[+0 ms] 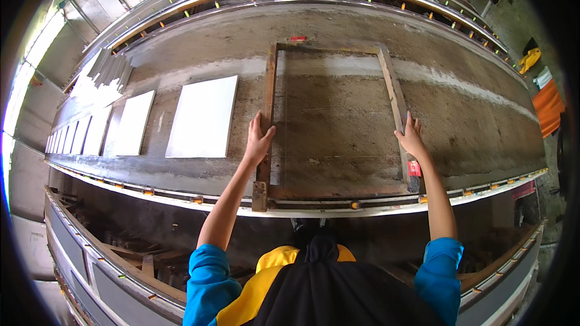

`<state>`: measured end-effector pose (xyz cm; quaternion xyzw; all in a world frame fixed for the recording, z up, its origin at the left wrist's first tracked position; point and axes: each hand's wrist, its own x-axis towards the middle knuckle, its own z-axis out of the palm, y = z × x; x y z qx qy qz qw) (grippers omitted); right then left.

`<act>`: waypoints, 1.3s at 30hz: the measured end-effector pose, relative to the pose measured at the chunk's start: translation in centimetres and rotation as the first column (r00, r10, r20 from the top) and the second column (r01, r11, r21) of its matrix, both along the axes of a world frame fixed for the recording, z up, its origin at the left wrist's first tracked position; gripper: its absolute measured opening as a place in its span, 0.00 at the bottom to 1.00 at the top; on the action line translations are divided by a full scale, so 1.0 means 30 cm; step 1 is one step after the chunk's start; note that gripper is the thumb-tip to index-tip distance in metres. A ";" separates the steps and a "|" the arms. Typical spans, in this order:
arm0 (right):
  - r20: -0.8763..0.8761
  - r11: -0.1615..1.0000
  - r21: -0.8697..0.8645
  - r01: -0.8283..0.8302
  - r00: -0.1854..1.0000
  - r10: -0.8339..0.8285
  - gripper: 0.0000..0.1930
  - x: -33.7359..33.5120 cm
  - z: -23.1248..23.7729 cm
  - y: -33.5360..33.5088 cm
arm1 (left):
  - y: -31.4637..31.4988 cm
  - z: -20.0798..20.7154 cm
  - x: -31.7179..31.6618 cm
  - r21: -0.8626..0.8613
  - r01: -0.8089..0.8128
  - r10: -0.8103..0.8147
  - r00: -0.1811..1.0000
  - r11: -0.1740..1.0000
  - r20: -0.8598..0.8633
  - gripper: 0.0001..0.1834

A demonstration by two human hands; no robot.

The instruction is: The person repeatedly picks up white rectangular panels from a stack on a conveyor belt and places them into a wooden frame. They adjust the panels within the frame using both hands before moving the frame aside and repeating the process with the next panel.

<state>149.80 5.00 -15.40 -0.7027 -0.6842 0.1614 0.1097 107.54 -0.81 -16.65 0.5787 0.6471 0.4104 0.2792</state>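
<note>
A large rectangular wooden frame (270, 93) lies on the long brown-stained table in front of me. It looks like a screen-printing frame; whether a mesh is stretched across it is hard to make out. My left hand (260, 140) grips its left rail, thumb toward the inner side. On the right rail my right hand (412, 137) is closed in the same way, fingers along the outer side. A red tag (414, 168) sits by the lower right corner, and a small red piece (298, 38) lies just beyond the far rail.
White rectangular sheets (203, 118) lie in a row to the left. The table's near rail (314, 212) carries small orange clips. Another clip-lined table stands beyond, and one is behind me. Orange cloth (548, 108) hangs at the far right.
</note>
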 end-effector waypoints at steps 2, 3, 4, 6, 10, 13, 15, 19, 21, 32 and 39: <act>0.010 0.999 0.046 -0.026 1.000 0.025 0.40 0.022 -0.032 -0.004 | -0.007 -0.002 -0.002 0.012 0.031 -0.031 1.000 0.999 0.004 0.38; 0.023 0.995 0.098 -0.035 0.999 0.032 0.40 0.037 -0.067 -0.005 | -0.009 0.004 0.009 0.019 0.049 -0.048 0.999 0.999 -0.015 0.38; 0.037 0.987 0.153 -0.053 0.998 0.048 0.41 0.055 -0.083 0.001 | -0.008 0.010 0.016 0.029 0.057 -0.056 0.998 0.998 -0.034 0.39; -0.012 0.994 0.070 -0.084 0.996 0.085 0.39 -0.013 -0.025 -0.003 | -0.020 -0.011 -0.021 0.011 0.029 -0.027 0.995 1.000 -0.093 0.40; 0.061 0.970 0.226 -0.090 0.995 0.078 0.37 0.007 -0.072 -0.006 | 0.001 -0.026 -0.010 0.039 0.050 -0.045 0.992 0.998 -0.120 0.40; 0.047 0.966 0.243 -0.092 0.995 0.083 0.37 0.005 -0.085 -0.005 | -0.006 -0.026 -0.019 0.051 0.047 -0.037 0.984 0.998 -0.173 0.40; 0.036 0.970 0.220 -0.100 0.995 0.094 0.37 -0.016 -0.069 -0.008 | -0.015 -0.009 -0.019 0.018 0.037 -0.032 0.972 0.999 -0.233 0.39; 0.068 0.968 0.223 -0.115 0.992 0.102 0.38 0.015 -0.061 -0.004 | -0.013 0.023 0.021 -0.050 0.036 -0.049 0.954 0.998 -0.295 0.41; 0.070 0.982 0.166 -0.087 0.995 0.076 0.38 -0.023 -0.009 -0.031 | -0.044 0.021 0.031 -0.097 -0.046 -0.005 0.884 0.994 -0.467 0.43; -0.118 0.692 0.544 -0.474 0.773 0.623 0.21 -0.482 0.284 -0.254 | -0.459 0.348 0.051 0.366 -0.350 0.374 0.927 0.862 0.004 0.29; -0.382 0.346 0.486 -0.803 0.161 0.910 0.12 -0.961 0.374 -0.371 | -0.813 0.199 -0.212 0.383 -0.704 0.590 0.711 0.599 0.383 0.11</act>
